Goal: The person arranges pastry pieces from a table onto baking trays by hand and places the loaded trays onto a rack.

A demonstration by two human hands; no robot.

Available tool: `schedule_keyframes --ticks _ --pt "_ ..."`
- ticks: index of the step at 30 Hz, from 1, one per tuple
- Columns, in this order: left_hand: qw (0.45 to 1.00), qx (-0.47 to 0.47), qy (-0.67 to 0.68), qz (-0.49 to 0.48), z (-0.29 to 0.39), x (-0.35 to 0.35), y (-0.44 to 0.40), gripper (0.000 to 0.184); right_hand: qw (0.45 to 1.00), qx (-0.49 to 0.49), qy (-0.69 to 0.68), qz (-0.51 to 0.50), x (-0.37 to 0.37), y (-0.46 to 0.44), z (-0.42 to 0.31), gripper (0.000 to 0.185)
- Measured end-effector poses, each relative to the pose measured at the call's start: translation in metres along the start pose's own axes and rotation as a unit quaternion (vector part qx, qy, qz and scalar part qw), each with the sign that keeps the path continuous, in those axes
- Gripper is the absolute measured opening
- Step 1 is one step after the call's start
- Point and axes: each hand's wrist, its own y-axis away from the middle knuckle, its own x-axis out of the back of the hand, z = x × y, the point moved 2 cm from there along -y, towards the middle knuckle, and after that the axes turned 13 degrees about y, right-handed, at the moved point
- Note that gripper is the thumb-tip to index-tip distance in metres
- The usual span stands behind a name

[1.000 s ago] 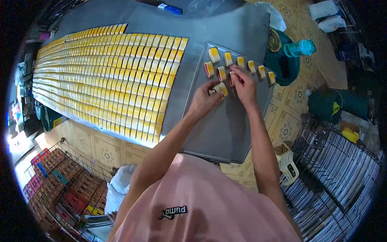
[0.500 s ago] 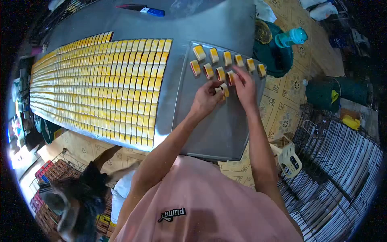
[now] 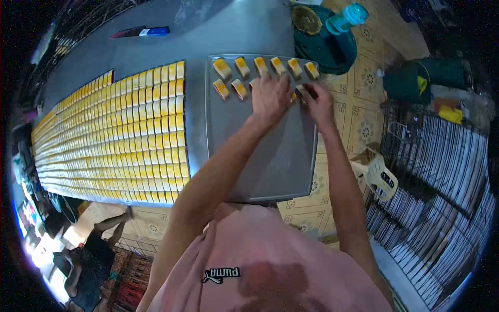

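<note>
On a grey metal tray (image 3: 260, 166) lie small yellow-topped pastry pieces (image 3: 222, 68) with red filling at the sides, a full back row and part of a second row. My left hand (image 3: 269, 98) reaches over the second row, back of the hand up, fingers bent downward; the fingertips and whatever is under them are hidden. Just right of it, my right hand (image 3: 319, 107) has its thumb and fingers closed on a pastry piece (image 3: 293, 97), mostly covered by the fingers, low over the tray.
Many rows of cut pastry (image 3: 119, 135) cover the metal table on the left. A blue-handled knife (image 3: 154, 31) lies behind them. A teal bottle (image 3: 347, 18) stands by a dark green tub (image 3: 332, 57) at the back right. Another person (image 3: 91, 260) is at lower left.
The view has shifted, so the tray sits further left. My left hand has moved forward over the second row; my right hand has moved to the row's right end.
</note>
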Motion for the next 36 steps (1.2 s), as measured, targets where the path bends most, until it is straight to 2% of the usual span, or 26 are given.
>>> schedule_keyframes --ticks 1,2,4,6,8,10,12,14,16,19,21,22,23,24,25,26,27,28,29,30,31,32,33,34,35,36 --pt "0.998 -0.045 -0.016 0.036 0.002 0.006 0.000 0.032 0.995 0.043 0.092 -0.009 -0.004 0.002 -0.003 0.027" --pt "0.992 -0.089 -0.038 0.080 0.001 0.017 -0.006 0.033 0.995 0.048 0.089 -0.007 -0.002 0.003 -0.005 0.027" --pt "0.994 -0.049 -0.024 0.092 0.001 0.042 0.012 0.033 0.995 -0.060 0.021 0.080 0.001 0.028 -0.024 0.031" --pt "0.991 0.022 0.091 0.094 -0.020 0.076 0.035 0.031 0.993 -0.096 -0.029 0.055 -0.008 0.052 -0.047 0.031" --pt "0.988 0.018 0.097 0.118 -0.054 0.114 0.069 0.028 0.993 -0.058 -0.089 0.043 -0.041 0.082 -0.055 0.028" --pt "0.983 0.010 0.128 0.131 -0.095 0.146 0.083 0.026 0.996 -0.045 -0.076 0.007 -0.066 0.091 -0.097 0.027" --pt "0.963 0.113 0.213 0.119 -0.139 0.181 0.096 0.023 0.998 -0.044 -0.046 -0.024 -0.088 0.092 -0.144 0.025" --pt "0.969 0.104 0.182 0.127 -0.170 0.227 0.086 0.023 0.990 -0.027 -0.112 -0.081 -0.112 0.072 -0.193 0.024" --pt "0.979 0.035 0.132 0.149 -0.210 0.267 0.061 0.025 0.988 0.040 -0.127 -0.081 -0.148 0.043 -0.222 0.024" --pt "0.987 -0.008 0.071 0.144 -0.249 0.314 0.015 0.024 0.988 0.101 -0.094 -0.068 -0.182 -0.007 -0.290 0.021" --pt "0.995 0.081 -0.021 -0.054 -0.272 0.317 -0.009 0.019 0.980 0.192 -0.030 -0.038 -0.206 -0.044 -0.317 0.021" --pt "0.995 0.075 -0.014 -0.057 -0.271 0.319 -0.014 0.019 0.968 0.248 0.018 -0.020 -0.214 -0.060 -0.330 0.022" --pt "0.992 0.066 -0.048 -0.095 -0.268 0.320 -0.019 0.020 0.969 0.246 0.026 -0.016 -0.227 -0.070 -0.331 0.022" --pt "0.986 0.056 -0.084 -0.133 -0.264 0.321 -0.024 0.021 0.969 0.211 0.095 -0.089 -0.250 -0.078 -0.321 0.022" --pt "0.987 0.050 -0.078 -0.133 -0.268 0.317 -0.025 0.021 0.958 0.172 0.162 -0.163 -0.260 -0.083 -0.319 0.023" --pt "0.989 -0.018 -0.063 -0.129 -0.269 0.312 -0.022 0.021 0.957 0.171 0.169 -0.160 -0.260 -0.087 -0.314 0.023" --pt "0.988 -0.085 -0.049 -0.123 -0.268 0.309 -0.022 0.021 0.959 0.166 0.129 -0.190 -0.255 -0.089 -0.312 0.022" --pt "0.988 -0.085 -0.043 -0.118 -0.262 0.310 -0.022 0.021 0.958 0.161 0.087 -0.221 -0.251 -0.090 -0.307 0.021" --pt "0.988 -0.027 0.043 -0.143 -0.256 0.307 -0.018 0.023 0.964 0.196 0.027 -0.178 -0.237 -0.088 -0.300 0.022" --pt "0.976 0.032 0.130 -0.169 -0.252 0.302 -0.013 0.026 0.963 0.193 0.031 -0.183 -0.229 -0.080 -0.293 0.022" --pt "0.976 0.041 0.177 -0.123 -0.251 0.297 -0.011 0.038 0.979 0.125 0.058 -0.149 -0.220 -0.072 -0.283 0.024" --pt "0.975 0.043 0.181 -0.123 -0.251 0.291 -0.015 0.038 0.989 0.056 0.084 -0.113 -0.212 -0.069 -0.274 0.028" --pt "0.978 0.058 0.181 -0.082 -0.251 0.282 -0.018 0.037 0.989 0.017 0.069 -0.134 -0.214 -0.065 -0.270 0.030" --pt "0.980 0.072 0.181 -0.041 -0.249 0.274 -0.020 0.037 0.988 0.011 0.074 -0.133 -0.213 -0.060 -0.268 0.030" --pt "0.980 0.069 0.185 -0.040 -0.247 0.268 -0.024 0.037 0.985 0.015 0.123 -0.120 -0.215 -0.060 -0.267 0.031" --pt "0.988 0.056 0.121 -0.074 -0.241 0.265 -0.028 0.036 0.980 0.020 0.170 -0.105 -0.213 -0.060 -0.274 0.032"
